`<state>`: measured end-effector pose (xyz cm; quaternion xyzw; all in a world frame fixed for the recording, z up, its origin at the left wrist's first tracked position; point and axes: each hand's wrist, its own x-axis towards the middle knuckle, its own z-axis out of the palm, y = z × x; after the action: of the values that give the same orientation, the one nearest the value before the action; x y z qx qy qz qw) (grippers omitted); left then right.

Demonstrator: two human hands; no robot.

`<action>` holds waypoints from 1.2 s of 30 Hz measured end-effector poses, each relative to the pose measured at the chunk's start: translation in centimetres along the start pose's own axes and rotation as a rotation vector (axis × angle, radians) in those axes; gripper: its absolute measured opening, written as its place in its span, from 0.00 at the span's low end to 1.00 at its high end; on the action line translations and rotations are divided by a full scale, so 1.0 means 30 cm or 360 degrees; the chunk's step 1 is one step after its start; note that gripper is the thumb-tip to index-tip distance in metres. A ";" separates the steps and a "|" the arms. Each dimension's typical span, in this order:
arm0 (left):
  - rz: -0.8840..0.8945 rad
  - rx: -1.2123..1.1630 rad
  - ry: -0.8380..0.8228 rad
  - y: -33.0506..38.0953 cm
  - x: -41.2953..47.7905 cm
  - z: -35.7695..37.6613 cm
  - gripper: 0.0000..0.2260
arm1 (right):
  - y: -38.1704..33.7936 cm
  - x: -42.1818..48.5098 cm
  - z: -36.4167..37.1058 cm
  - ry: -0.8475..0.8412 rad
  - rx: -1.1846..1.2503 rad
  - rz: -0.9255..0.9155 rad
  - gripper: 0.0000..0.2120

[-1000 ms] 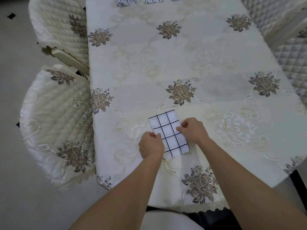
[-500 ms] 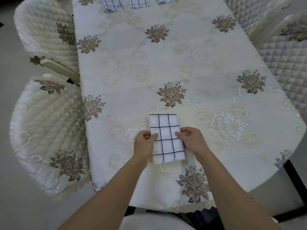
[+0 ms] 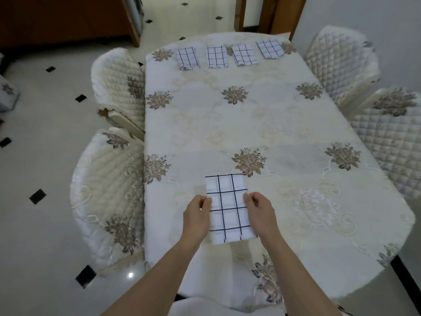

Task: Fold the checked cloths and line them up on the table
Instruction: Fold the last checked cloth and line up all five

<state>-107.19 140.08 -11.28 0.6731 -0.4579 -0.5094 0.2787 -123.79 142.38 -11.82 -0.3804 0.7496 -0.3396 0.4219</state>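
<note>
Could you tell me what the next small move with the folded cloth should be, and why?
Probably carry the folded checked cloth, pinched at its sides by the left hand and right hand, to the far edge: four folded cloths already line up there.

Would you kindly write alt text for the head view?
Both hands, left hand and right hand, pinch the side edges of a folded checked cloth on a floral tablecloth. Four folded cloths line the far edge.

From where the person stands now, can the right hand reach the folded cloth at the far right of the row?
Probably not: the right hand holds the near cloth, and the far-right cloth lies across the whole table.
</note>
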 end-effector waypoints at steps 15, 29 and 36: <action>0.0221 0.0037 0.1035 -0.113 -0.078 -0.593 0.12 | -0.382 -0.150 0.581 -0.0324 -0.0176 -0.0570 0.14; 0.0090 -0.0184 0.1399 -0.403 -0.021 -1.373 0.11 | -0.704 -0.384 1.368 -0.0608 -0.0301 -0.0802 0.18; 0.0090 -0.0119 0.1245 -0.555 0.111 -1.851 0.11 | -0.845 -0.494 1.822 -0.0524 -0.0247 -0.0717 0.20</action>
<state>-49.19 139.08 -8.66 0.7929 -0.3167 -0.2229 0.4705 -62.64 132.61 -7.82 -0.6186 0.5914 -0.3000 0.4214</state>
